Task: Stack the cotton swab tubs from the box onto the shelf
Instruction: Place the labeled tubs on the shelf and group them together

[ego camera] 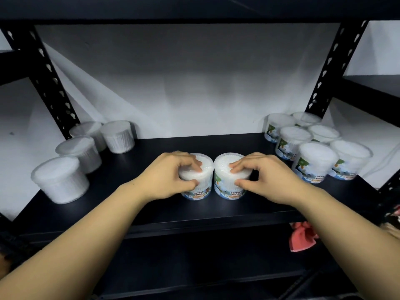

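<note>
Two clear cotton swab tubs stand side by side, touching, near the front middle of the black shelf (151, 211). My left hand (168, 176) grips the left tub (200, 185) from above, fingers on its lid and thumb on its front. The right tub (225, 182) is gripped the same way by my right hand (266, 176). Both tubs show a "Cotton Buds" label toward me. The box is out of view.
Several tubs (62, 180) stand grouped at the shelf's left end, and several labelled tubs (313, 161) at its right end. Black slotted uprights (49, 83) frame the bay, with a white wall behind. A pink cloth (302, 237) lies lower right, below the shelf.
</note>
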Tool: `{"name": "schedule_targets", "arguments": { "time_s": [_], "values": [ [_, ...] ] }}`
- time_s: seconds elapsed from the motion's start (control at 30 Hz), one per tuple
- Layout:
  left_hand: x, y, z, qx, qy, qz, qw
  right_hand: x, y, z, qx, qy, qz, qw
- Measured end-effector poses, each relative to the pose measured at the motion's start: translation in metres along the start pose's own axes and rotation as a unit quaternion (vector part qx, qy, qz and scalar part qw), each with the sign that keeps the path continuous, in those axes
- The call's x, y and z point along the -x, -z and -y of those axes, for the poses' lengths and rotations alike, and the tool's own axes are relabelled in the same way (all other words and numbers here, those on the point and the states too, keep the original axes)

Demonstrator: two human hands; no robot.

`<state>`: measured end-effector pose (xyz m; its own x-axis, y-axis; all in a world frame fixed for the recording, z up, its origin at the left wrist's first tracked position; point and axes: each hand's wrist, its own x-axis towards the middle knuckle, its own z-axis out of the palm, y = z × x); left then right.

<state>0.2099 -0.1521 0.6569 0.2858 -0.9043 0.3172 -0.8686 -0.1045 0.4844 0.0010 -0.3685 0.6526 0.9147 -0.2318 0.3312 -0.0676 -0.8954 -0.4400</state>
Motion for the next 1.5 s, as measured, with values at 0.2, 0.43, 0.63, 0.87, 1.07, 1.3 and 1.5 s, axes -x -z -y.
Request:
{"name": "schedule_targets", "arguments": {
  "time_s": [0.2, 0.43, 0.63, 0.87, 1.07, 1.3, 1.5],
  "values": [
    [-0.043, -0.007, 0.0, -0.077, 0.015, 0.042, 0.996, -0.021, 0.019, -0.025, 0.058, -0.023, 0.04, 0.997],
    [-0.111, -0.026, -0.003, -0.116, 0.025, 0.055, 0.991, -0.054, 0.043, -0.065, 0.115, -0.062, 0.058, 0.99],
    [-0.166, -0.043, 0.0, -0.136, 0.046, 0.05, 0.988, -0.086, 0.051, -0.104, 0.14, -0.109, 0.058, 0.982],
    [-0.204, -0.049, 0.007, -0.127, 0.032, 0.06, 0.99, -0.112, 0.059, -0.137, 0.163, -0.159, 0.05, 0.972],
    [-0.224, -0.053, 0.011, -0.12, 0.027, 0.062, 0.99, -0.122, 0.063, -0.148, 0.176, -0.165, 0.044, 0.969],
    [-0.232, -0.057, 0.015, -0.119, 0.027, 0.054, 0.991, -0.126, 0.063, -0.155, 0.159, -0.164, 0.042, 0.973],
    [-0.236, -0.058, 0.016, -0.12, 0.022, 0.051, 0.991, -0.13, 0.064, -0.158, 0.153, -0.169, 0.043, 0.973]
  ]
}}
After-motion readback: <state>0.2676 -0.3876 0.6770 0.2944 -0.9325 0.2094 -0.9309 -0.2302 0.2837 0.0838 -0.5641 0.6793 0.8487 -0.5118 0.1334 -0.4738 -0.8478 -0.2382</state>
